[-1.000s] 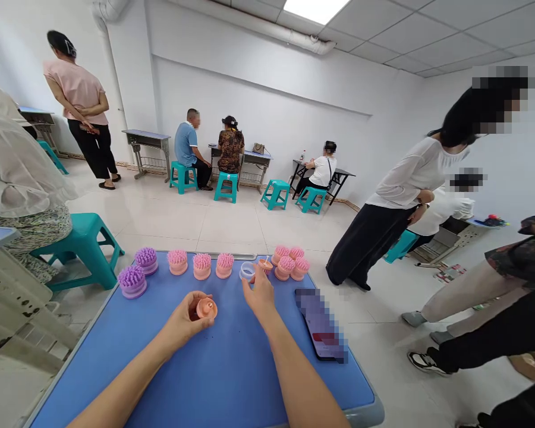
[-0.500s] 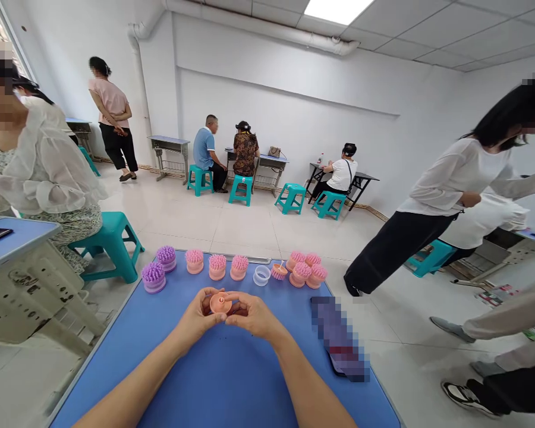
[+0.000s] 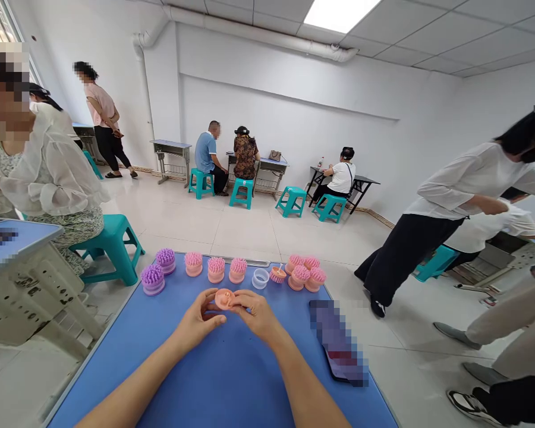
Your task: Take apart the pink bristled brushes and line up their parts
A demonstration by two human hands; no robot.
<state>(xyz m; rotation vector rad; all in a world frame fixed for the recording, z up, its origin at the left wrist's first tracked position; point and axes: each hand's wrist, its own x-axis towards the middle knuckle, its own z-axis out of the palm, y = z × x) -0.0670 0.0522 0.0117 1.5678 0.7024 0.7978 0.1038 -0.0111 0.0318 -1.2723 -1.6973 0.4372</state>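
Over the table, a peach-coloured round plastic piece [image 3: 224, 299], shallow like a dish with a small knob in its middle, is held up between my hands. My left hand [image 3: 200, 318] curls its fingers round the left side and back of the piece, its thumb standing away from it. From the right, my right hand [image 3: 255, 312] pinches the rim between thumb and fingers. Beyond them stand pink bristle brushes [image 3: 216, 270], purple bristle brushes [image 3: 153, 279], a clear plastic ring [image 3: 260, 277] and an upturned orange brush part [image 3: 277, 274] with a thin white stem.
The blue table [image 3: 223, 380] carries a phone [image 3: 339, 345], partly blurred out, on its right. More pink brushes [image 3: 305, 273] cluster at the back right. A seated person [image 3: 49, 172] is at the left desk; a standing person [image 3: 446, 196] bends over on the right.
The peach piece has tilted and risen slightly in my hands. My left thumb has come away from it. The standing person at right has leaned further right.
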